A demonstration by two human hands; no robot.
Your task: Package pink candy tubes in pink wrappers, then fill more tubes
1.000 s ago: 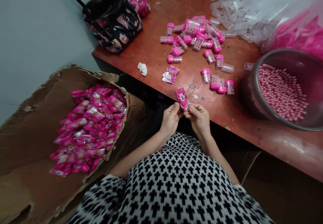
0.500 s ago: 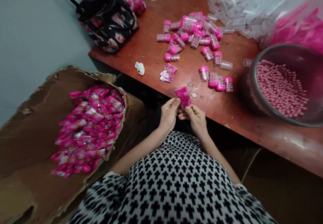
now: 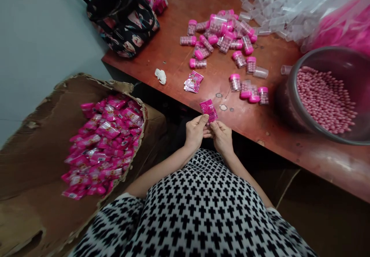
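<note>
A small pink packet (image 3: 208,110) stands upright just in front of the table edge, pinched at its lower end by both hands. My left hand (image 3: 195,131) grips its left side with closed fingers. My right hand (image 3: 221,135) holds the right side, fingers curled. Both hands sit close together above my lap. On the brown table (image 3: 260,122) lie several pink-capped vials (image 3: 224,41) filled with pink beads, and a few more pink packets (image 3: 193,82) lie flat near the edge.
A torn cardboard box (image 3: 43,133) at my left holds a heap of wrapped pink packets (image 3: 105,141). A large bowl (image 3: 291,91) of pink beads (image 3: 323,98) sits at right. Clear bags of empty vials (image 3: 274,14) and a patterned handbag (image 3: 124,21) are at the back.
The packet has turned from tilted to more upright, and both hands have drawn slightly closer together around its lower end.
</note>
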